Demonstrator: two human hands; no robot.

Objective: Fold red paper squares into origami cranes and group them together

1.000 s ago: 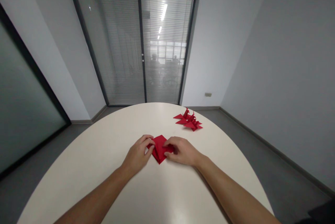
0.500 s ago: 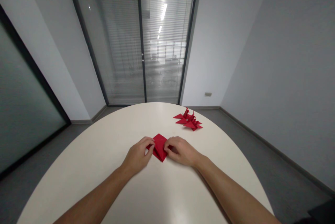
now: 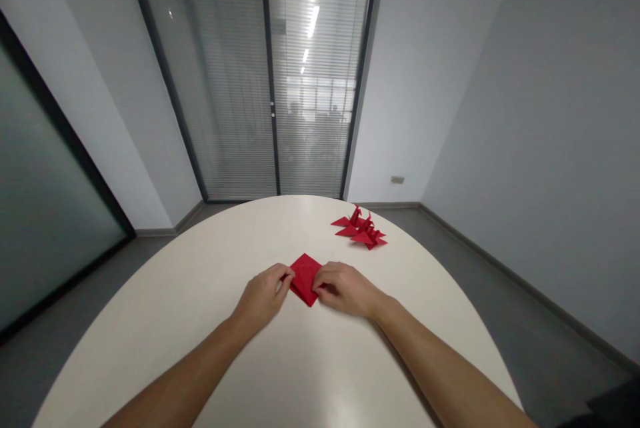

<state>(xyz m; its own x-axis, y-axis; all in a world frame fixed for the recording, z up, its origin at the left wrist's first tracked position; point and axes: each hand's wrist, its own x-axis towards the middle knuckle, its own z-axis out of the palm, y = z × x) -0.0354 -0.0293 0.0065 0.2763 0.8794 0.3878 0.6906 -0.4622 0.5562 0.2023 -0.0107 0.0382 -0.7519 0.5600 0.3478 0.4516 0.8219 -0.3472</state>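
A folded sheet of red origami paper (image 3: pixel 304 275), shaped like a diamond, lies on the white table (image 3: pixel 240 375) in front of me. My left hand (image 3: pixel 265 291) pinches its left corner between thumb and fingers. On the opposite side, my right hand (image 3: pixel 345 287) has its curled fingers closed on the right edge, and they cover that corner. One corner of the paper points away from me and another toward me.
Several red paper cranes (image 3: pixel 367 236) stand close together toward the table's far right edge. Beyond the table are a glass door with blinds (image 3: pixel 315 135) and a wall socket (image 3: pixel 397 180). A dark object (image 3: pixel 617 405) shows at the lower right.
The lower left of the paper, raised earlier, now lies flatter. My left thumb and fingers have closed together at the left corner. My right hand has barely moved.
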